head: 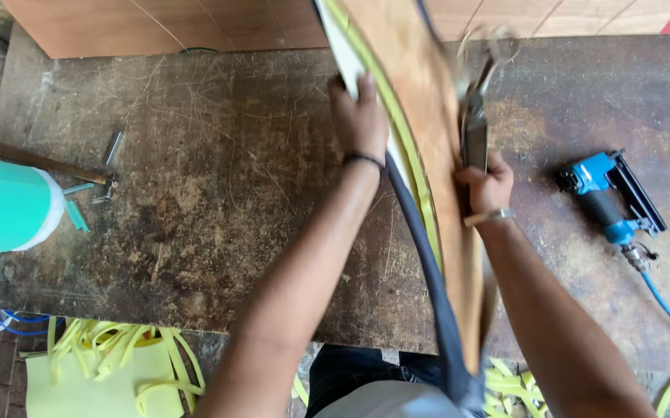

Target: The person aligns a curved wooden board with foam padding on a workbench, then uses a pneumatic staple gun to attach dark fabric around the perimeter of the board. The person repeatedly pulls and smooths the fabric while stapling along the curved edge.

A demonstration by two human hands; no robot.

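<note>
Head view. Panel (435, 131): curved plywood, stood on edge on the bench (219, 201), yellow foam strip and dark band along its left face. Left hand (360, 116): closed over the panel's upper edge, arm extended forward, wrist straight. Right hand (486, 186): clenched round a metal tool (474, 124), probably scissors, pointed up against the panel's right face, blurred. Risks judged: the tilted panel could slip from a one-handed hold; the tool's tip could gouge the plywood. Nailer (610, 197): lying well apart, right.

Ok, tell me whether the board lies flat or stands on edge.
On edge. The board rises from the bench, its yellow rim facing up, with the left hand on one face and the right hand on the other.
</note>
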